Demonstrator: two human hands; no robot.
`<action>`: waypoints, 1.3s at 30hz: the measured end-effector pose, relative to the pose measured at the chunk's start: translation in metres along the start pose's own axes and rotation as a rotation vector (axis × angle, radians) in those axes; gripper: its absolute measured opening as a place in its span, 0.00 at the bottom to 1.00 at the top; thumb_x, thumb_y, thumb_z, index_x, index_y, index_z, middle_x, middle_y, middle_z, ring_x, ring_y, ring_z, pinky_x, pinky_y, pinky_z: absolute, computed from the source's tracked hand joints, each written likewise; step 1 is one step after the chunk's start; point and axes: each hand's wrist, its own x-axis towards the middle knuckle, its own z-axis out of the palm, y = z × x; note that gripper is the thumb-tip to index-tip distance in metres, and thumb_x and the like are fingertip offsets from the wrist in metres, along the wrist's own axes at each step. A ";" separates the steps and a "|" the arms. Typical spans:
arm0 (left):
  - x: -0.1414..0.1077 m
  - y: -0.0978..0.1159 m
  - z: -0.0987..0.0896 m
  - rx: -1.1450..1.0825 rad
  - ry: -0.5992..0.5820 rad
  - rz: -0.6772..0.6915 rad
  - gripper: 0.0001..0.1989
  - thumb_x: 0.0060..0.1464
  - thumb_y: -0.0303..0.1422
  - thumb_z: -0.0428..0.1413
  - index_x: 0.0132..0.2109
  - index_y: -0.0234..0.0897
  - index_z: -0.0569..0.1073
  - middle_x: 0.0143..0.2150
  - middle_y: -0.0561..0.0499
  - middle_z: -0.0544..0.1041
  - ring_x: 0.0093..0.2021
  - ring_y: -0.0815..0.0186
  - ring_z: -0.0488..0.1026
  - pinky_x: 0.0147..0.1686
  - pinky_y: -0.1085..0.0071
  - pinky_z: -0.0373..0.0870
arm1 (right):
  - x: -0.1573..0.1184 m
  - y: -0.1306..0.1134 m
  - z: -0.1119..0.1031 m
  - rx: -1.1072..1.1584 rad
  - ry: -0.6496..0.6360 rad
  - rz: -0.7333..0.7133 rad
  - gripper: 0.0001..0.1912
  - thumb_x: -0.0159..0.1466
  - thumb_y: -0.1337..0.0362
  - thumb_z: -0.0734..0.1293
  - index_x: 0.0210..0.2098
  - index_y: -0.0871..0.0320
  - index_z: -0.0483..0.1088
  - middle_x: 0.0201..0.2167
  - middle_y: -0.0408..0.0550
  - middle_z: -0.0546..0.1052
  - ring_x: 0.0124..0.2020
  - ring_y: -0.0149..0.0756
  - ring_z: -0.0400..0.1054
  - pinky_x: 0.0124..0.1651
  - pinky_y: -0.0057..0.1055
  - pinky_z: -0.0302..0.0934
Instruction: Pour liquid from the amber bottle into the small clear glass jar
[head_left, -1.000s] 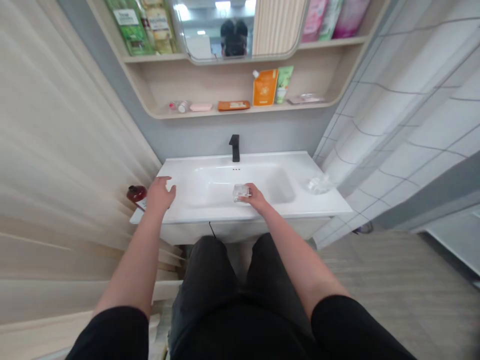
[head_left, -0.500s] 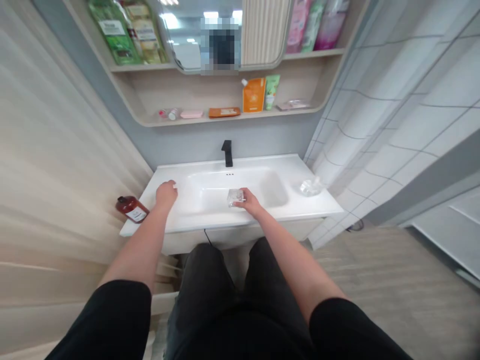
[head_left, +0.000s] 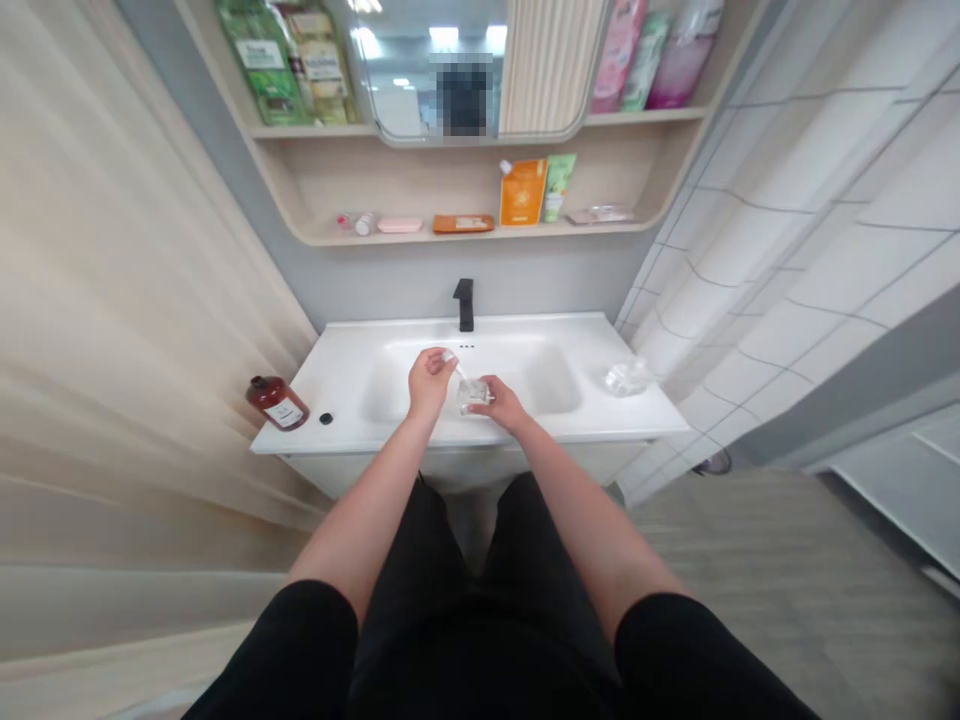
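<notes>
Over the sink basin [head_left: 555, 385], my right hand [head_left: 504, 404] is closed around a small clear square bottle [head_left: 472, 395]. My left hand [head_left: 429, 376] is just left of it, its fingers pinching a small white pump head [head_left: 450, 356]. A thin pale tube [head_left: 460, 370] slants from that piece down toward the bottle; whether its tip is inside the mouth I cannot tell. On the counter's left end stands an amber bottle [head_left: 277, 403] with a white label and a dark neck. A small black cap [head_left: 325, 418] lies beside it.
A black faucet [head_left: 465, 305] rises behind the basin. Crumpled clear plastic [head_left: 628, 376] lies on the right counter. Above, a shelf [head_left: 480, 236] holds an orange pouch [head_left: 523, 193], a green tube [head_left: 556, 188] and small items. A curtain [head_left: 150, 300] hangs at left.
My left hand has moved right from the left counter to the clear bottle, carrying the white piece. The black cap now shows on the counter. My right hand keeps hold of the bottle.
</notes>
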 end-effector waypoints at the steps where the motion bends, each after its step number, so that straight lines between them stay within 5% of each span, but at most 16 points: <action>1: 0.001 -0.001 0.002 0.018 -0.007 0.008 0.18 0.57 0.41 0.70 0.51 0.40 0.77 0.50 0.41 0.84 0.52 0.56 0.84 0.59 0.56 0.79 | 0.000 0.000 0.000 0.000 -0.001 -0.005 0.35 0.47 0.47 0.84 0.50 0.49 0.71 0.41 0.40 0.78 0.42 0.43 0.74 0.50 0.40 0.70; 8: 0.006 -0.001 0.003 0.031 -0.072 0.035 0.17 0.57 0.39 0.69 0.51 0.41 0.78 0.51 0.42 0.84 0.50 0.56 0.84 0.57 0.56 0.80 | 0.000 -0.004 0.002 0.039 0.012 0.011 0.35 0.47 0.48 0.84 0.48 0.49 0.70 0.40 0.40 0.78 0.43 0.44 0.74 0.51 0.41 0.70; 20: -0.030 -0.026 0.018 0.149 -0.199 0.054 0.13 0.58 0.37 0.69 0.49 0.43 0.81 0.47 0.45 0.86 0.50 0.55 0.85 0.61 0.52 0.79 | -0.001 -0.010 -0.001 0.008 0.036 0.011 0.34 0.48 0.48 0.83 0.48 0.49 0.70 0.39 0.40 0.78 0.41 0.43 0.72 0.48 0.40 0.68; 28: -0.037 -0.042 0.013 0.072 -0.193 0.037 0.19 0.59 0.37 0.68 0.56 0.43 0.77 0.60 0.41 0.81 0.61 0.54 0.80 0.62 0.53 0.79 | 0.000 -0.008 -0.001 -0.001 -0.002 0.000 0.35 0.48 0.48 0.84 0.49 0.50 0.70 0.40 0.41 0.78 0.40 0.42 0.72 0.48 0.40 0.69; 34: -0.028 -0.056 0.012 0.059 -0.183 -0.058 0.13 0.56 0.40 0.70 0.44 0.41 0.78 0.45 0.47 0.83 0.49 0.57 0.81 0.55 0.56 0.82 | 0.000 -0.007 -0.002 -0.019 -0.003 0.014 0.34 0.48 0.48 0.84 0.48 0.50 0.70 0.40 0.41 0.78 0.41 0.42 0.73 0.49 0.40 0.69; 39: -0.025 -0.059 0.011 0.036 -0.242 -0.018 0.14 0.58 0.42 0.68 0.46 0.40 0.82 0.47 0.45 0.84 0.50 0.56 0.82 0.55 0.56 0.81 | 0.001 -0.005 -0.002 -0.073 0.011 0.021 0.34 0.48 0.48 0.83 0.49 0.50 0.70 0.39 0.40 0.78 0.39 0.42 0.72 0.48 0.40 0.68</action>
